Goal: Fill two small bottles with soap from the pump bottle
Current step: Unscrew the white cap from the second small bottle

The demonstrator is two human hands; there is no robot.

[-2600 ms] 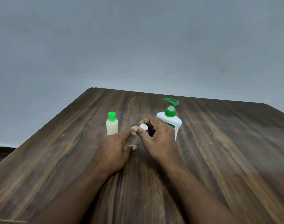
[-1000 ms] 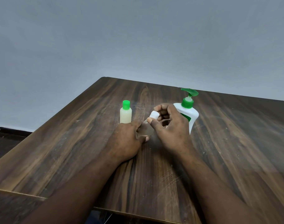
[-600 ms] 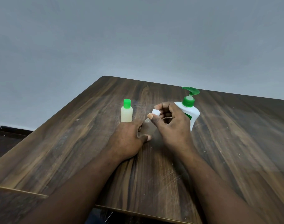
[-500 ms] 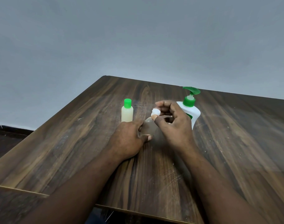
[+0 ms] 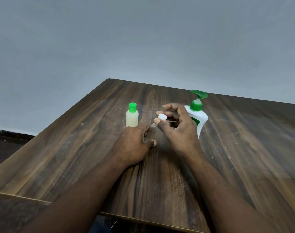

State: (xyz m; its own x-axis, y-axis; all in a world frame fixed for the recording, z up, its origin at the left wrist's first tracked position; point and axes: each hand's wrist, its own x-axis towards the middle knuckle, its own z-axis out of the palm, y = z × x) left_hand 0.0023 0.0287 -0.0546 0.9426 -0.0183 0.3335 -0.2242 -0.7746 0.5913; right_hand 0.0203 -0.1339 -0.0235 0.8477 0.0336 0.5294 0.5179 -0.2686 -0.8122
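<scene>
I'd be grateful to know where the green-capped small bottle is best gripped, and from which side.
Grip the green-capped bottle round its straight, upright body below the cap, probably from its left: the left hand sits just in front of it, and the clear bottle lies to its right.

Two small bottles [image 5: 132, 117] [image 5: 156, 132], one pump bottle [image 5: 197, 118], two hands [image 5: 132, 145] [image 5: 177, 130], one table [image 5: 244, 148].

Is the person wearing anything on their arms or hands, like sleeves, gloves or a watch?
No. Both arms are bare as far as the picture shows, with no sleeves in sight. The left hand and the right hand have no gloves, and neither wrist has a watch or bracelet. No rings show on the fingers that can be seen. The fingernails look short and plain.
</scene>
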